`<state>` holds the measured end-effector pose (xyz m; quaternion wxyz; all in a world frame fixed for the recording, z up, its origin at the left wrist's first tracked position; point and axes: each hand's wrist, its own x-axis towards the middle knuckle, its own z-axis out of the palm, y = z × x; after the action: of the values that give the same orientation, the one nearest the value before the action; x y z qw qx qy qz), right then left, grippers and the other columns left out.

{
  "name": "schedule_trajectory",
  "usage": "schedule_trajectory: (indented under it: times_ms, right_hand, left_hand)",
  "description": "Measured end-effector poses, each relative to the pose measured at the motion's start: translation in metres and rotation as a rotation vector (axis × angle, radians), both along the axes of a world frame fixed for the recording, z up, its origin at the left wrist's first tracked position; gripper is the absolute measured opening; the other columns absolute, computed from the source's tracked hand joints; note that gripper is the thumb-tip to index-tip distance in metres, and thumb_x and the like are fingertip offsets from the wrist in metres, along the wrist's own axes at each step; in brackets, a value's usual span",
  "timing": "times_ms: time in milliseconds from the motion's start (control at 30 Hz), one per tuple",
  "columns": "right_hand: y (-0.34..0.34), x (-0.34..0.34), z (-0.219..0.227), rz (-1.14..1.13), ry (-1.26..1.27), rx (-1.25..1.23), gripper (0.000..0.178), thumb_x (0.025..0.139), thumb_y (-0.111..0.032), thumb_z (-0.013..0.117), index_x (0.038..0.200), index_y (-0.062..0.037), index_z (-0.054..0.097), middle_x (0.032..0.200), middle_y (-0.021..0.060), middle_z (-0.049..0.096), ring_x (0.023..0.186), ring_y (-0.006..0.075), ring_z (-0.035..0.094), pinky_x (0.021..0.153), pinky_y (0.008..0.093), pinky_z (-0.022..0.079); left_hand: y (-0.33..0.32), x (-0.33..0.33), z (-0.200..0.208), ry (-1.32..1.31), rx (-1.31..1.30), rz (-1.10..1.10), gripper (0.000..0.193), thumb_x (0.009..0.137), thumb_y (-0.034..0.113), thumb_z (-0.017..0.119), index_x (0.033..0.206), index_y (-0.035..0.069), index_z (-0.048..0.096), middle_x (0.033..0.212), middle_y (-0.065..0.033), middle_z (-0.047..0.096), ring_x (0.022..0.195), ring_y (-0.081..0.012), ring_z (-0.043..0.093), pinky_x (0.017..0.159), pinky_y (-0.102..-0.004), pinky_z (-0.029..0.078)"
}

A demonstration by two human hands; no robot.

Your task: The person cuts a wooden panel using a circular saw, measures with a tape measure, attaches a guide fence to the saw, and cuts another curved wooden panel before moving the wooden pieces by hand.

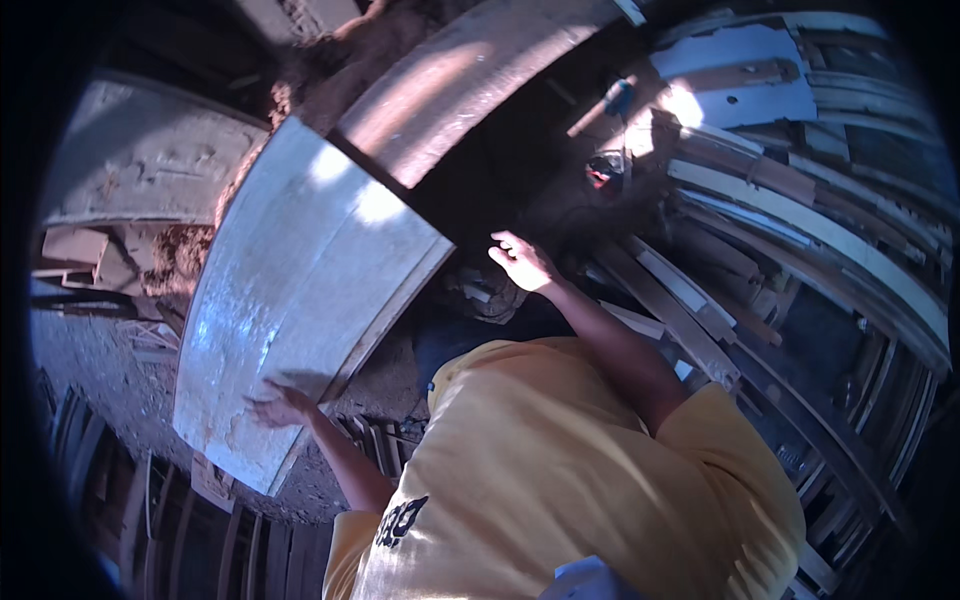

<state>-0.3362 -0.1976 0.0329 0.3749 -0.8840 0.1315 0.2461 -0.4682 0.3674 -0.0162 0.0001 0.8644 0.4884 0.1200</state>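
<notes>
A broad pale wooden panel [290,260], with a seam along its length, lies at a slant on my left. Sunlit patches mark its far end, and a bluish sheen runs along its left side. My left hand [280,406] is over the near part of this panel, fingers spread and holding nothing; whether it presses on the surface I cannot tell. Past the panel's right corner, my right hand [522,262] is raised in sunlight, apart from the wood. Its fingers are loosely bent and apart, with nothing visible in them.
Another long board [450,90] stretches beyond the panel. Stacked wood strips [800,215] crowd the right side, with a white sheet [735,75] behind them. A worn slab [150,150] is at the far left. Slats [190,530] stand at the lower left.
</notes>
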Motion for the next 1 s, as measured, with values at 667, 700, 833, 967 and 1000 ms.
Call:
schedule_trajectory:
  times_ms: [667, 700, 833, 967, 1000]
  right_hand:
    - [-0.53, 0.007, -0.536, 0.398, 0.024, -0.724, 0.041, 0.091, -0.029, 0.07, 0.118, 0.0013, 0.064, 0.1, 0.0201, 0.069, 0.089, 0.0381, 0.068, 0.078, 0.0498, 0.055]
    - [-0.545, 0.01, -0.549, 0.42, 0.053, -0.736, 0.042, 0.091, -0.029, 0.07, 0.119, 0.0013, 0.064, 0.101, 0.0201, 0.069, 0.09, 0.0378, 0.068, 0.079, 0.0494, 0.055]
    - [-0.584, 0.005, -0.569, 0.431, 0.081, -0.754, 0.044, 0.092, -0.028, 0.071, 0.124, 0.0013, 0.062, 0.106, 0.0203, 0.069, 0.095, 0.0366, 0.068, 0.083, 0.0478, 0.055]
    - [-0.632, 0.007, -0.524, 0.396, 0.038, -0.794, 0.048, 0.092, -0.027, 0.072, 0.129, 0.0013, 0.061, 0.112, 0.0204, 0.069, 0.099, 0.0354, 0.068, 0.086, 0.0461, 0.055]
    - [-0.627, 0.019, -0.51, 0.384, -0.001, -0.773, 0.048, 0.092, -0.027, 0.073, 0.13, 0.0013, 0.061, 0.113, 0.0205, 0.069, 0.1, 0.0351, 0.068, 0.087, 0.0457, 0.055]
  left_hand:
    - [-0.213, 0.202, 0.044, 0.268, 0.024, -0.47, 0.08, 0.106, 0.064, 0.034, 0.167, 0.015, 0.02, 0.173, -0.0159, 0.017, 0.159, -0.0374, 0.014, 0.126, -0.052, 0.015]
    - [-0.218, 0.2, 0.044, 0.264, 0.007, -0.443, 0.08, 0.106, 0.064, 0.034, 0.167, 0.015, 0.02, 0.173, -0.0155, 0.017, 0.159, -0.0369, 0.014, 0.126, -0.0511, 0.014]
    - [-0.234, 0.204, 0.043, 0.247, -0.051, -0.388, 0.079, 0.106, 0.064, 0.033, 0.167, 0.015, 0.02, 0.173, -0.014, 0.017, 0.16, -0.0348, 0.012, 0.127, -0.0475, 0.013]
    - [-0.245, 0.213, 0.01, 0.195, -0.171, -0.372, 0.079, 0.106, 0.063, 0.032, 0.167, 0.015, 0.021, 0.174, -0.0126, 0.017, 0.16, -0.0327, 0.011, 0.128, -0.044, 0.012]
    - [-0.237, 0.211, 0.025, 0.172, -0.172, -0.368, 0.079, 0.106, 0.063, 0.032, 0.167, 0.015, 0.021, 0.174, -0.0122, 0.017, 0.161, -0.0322, 0.011, 0.128, -0.0431, 0.012]
